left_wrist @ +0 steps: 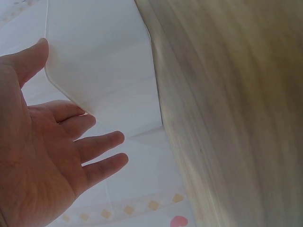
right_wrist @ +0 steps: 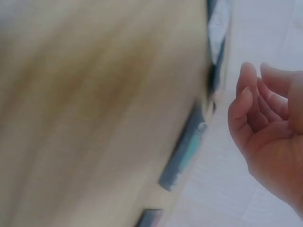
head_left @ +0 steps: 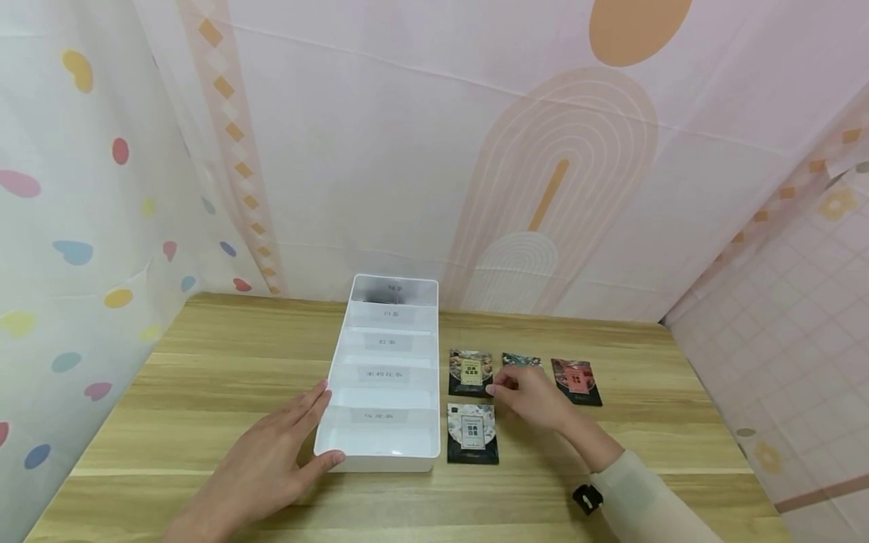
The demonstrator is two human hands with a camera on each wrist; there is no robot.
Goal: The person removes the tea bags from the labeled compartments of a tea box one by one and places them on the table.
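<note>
A long white box (head_left: 435,362), divided into several labelled compartments, stands on the table. My left hand (head_left: 271,452) rests against its near left corner, thumb on the front and fingers along the side; in the left wrist view that hand (left_wrist: 52,146) has its fingers mostly extended. My right hand (head_left: 532,396) hovers with bent fingers by the edge of a yellow-labelled tea sachet (head_left: 471,371). Nothing shows between the fingers of the right hand (right_wrist: 270,123) in the right wrist view. Behind it lies a teal-labelled sachet (head_left: 521,360), partly hidden. A white-labelled sachet (head_left: 472,434) lies nearer.
A red-labelled sachet (head_left: 577,381) lies right of my right hand. Something dark (head_left: 380,296) shows in the box's farthest compartment. A patterned curtain (head_left: 380,151) hangs behind the wooden table (head_left: 224,362). A black band (head_left: 587,498) is at my right sleeve.
</note>
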